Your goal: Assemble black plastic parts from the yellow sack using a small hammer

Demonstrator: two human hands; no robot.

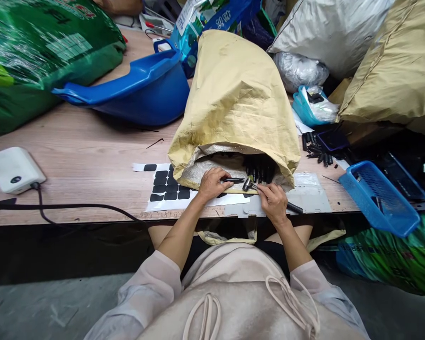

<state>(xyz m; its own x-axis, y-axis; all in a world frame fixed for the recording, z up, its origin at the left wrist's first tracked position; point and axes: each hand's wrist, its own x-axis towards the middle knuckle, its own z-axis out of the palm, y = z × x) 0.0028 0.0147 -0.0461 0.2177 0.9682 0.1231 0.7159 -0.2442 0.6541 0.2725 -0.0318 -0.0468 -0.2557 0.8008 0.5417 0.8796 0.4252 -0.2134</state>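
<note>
My left hand (213,183) is closed on a slim black pen-like tube (234,180) that points right, at the mouth of a yellow woven sack (241,104). My right hand (273,203) grips a small hammer (248,183). Its metal head lies close to the tube's right end, and its black handle comes out below my palm. Inside the sack's mouth are several similar black tubes (260,166). Under my left wrist and the sack's edge lies a white sheet with black rounded squares (170,188).
A blue scoop (145,85) and a green bag (49,61) stand left, with a white box (14,169) and its cable nearer. To the right are a blue basket (378,198), a pile of black tubes (320,150) and a full yellow sack (396,71).
</note>
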